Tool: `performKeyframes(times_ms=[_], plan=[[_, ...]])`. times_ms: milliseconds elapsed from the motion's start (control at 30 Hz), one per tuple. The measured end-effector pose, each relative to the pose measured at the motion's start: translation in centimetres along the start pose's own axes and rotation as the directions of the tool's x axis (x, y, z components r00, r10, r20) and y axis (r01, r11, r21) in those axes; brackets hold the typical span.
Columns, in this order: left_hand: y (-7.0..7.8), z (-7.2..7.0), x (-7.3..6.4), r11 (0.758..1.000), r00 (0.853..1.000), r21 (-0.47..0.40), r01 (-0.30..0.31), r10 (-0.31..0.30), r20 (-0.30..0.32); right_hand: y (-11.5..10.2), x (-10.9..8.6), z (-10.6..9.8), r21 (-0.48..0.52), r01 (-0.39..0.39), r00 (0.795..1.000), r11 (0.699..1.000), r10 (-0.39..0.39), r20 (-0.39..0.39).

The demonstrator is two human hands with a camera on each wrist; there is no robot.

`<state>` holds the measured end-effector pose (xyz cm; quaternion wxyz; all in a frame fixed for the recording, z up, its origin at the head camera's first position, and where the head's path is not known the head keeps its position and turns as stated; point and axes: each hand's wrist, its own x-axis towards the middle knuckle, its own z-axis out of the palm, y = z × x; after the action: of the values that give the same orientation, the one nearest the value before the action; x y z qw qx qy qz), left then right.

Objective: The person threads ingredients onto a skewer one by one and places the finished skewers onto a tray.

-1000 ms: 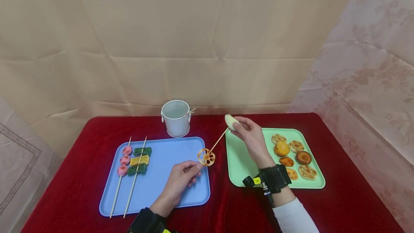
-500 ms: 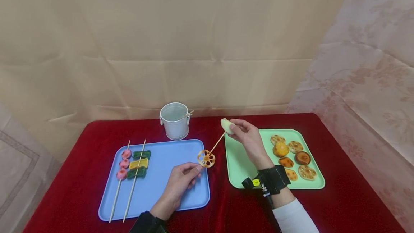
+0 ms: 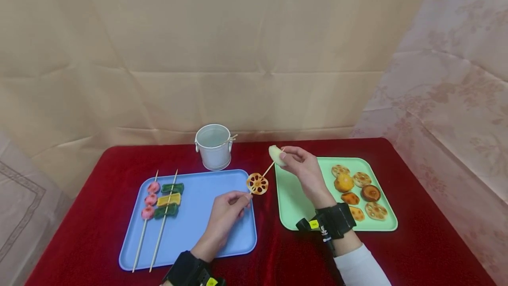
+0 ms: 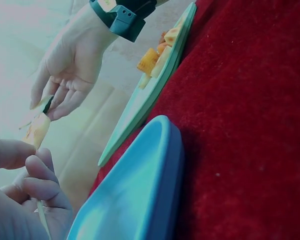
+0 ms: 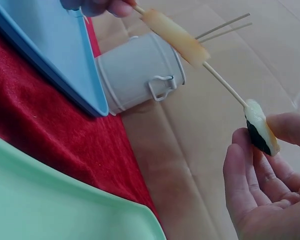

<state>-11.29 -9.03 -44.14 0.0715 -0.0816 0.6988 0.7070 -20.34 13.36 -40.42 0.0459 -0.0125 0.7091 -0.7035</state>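
Observation:
My left hand [image 3: 226, 215] grips a thin wooden skewer [image 3: 268, 169] by its lower part, over the right side of the blue tray. A browned lotus root slice [image 3: 257, 183] with holes is threaded on it just above those fingertips. Further up, my right hand [image 3: 303, 169] pinches a pale vegetable slice [image 3: 276, 155] between thumb and fingers at the skewer's upper end. The right wrist view shows dark skin along one side of this pale slice [image 5: 260, 127], with the stick entering it. A gap of bare stick lies between the two slices.
On the blue tray [image 3: 198, 242] lie two filled skewers, one with pink balls [image 3: 150, 199], one with green and yellow pieces [image 3: 169, 199]. A white bucket [image 3: 214, 149] with sticks stands behind. The green tray [image 3: 289, 202] carries lotus slices, a yellow ball [image 3: 343, 182] and a mushroom [image 3: 371, 193].
My left hand has brought the skewer and lotus slice slightly up and right. My right hand has moved the pale slice a little left and down, narrowing the gap between the two slices.

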Motion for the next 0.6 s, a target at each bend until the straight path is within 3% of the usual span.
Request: performKeyframes(times_ms=[400, 600], plan=[[-0.1, -0.1, 0.1, 0.998, 0.998, 0.023, -0.053, 0.053, -0.016, 0.4, -0.3, 1.7, -0.041, -0.037, 0.999, 0.998, 0.039, 0.034], [0.0, -0.5, 0.2, 0.984, 0.995, 0.145, -0.104, 0.102, 0.017, 0.4, -0.6, 1.9, -0.116, -0.053, 0.998, 0.992, 0.057, 0.031]])
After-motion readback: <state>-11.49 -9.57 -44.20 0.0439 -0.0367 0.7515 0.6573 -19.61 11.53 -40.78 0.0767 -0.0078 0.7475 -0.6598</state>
